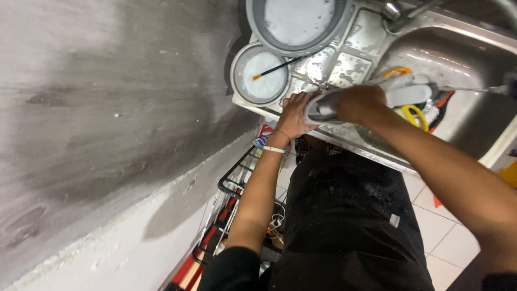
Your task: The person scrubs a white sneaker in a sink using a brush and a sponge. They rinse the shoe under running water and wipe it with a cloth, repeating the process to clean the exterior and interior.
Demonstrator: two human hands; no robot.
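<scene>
Grey plaster wall (107, 108) fills the left of the view, stained and streaked. Next to it, on the wet steel drainboard (350, 51) at the sink unit's left end, stand two round grey basins: the small basin (262, 74) holds milky water with a thin brush (274, 68) laid across it, and the large basin (298, 22) sits just beyond, touching or nearly so. At the front edge of the drainboard the left hand (295, 115) is closed on one end of a pale grey shoe (328, 105), fingers wrapped about it and the wrist braced over the steel lip. The right hand (362, 102) is closed over the middle of the same shoe from above; whether it also holds a brush or cloth cannot be told. Further right, the sink bowl (458, 59) holds what looks like more footwear and straps in white, yellow and orange, with the tap (396, 13) above. Below the unit a black wire rack (237, 183) stands on the tiled floor. Judgement: the scrub goes best with the shoe kept pressed to the drainboard, the left grip firm against twisting, strokes kept short, and runoff directed towards the bowl, not over the front edge.
</scene>
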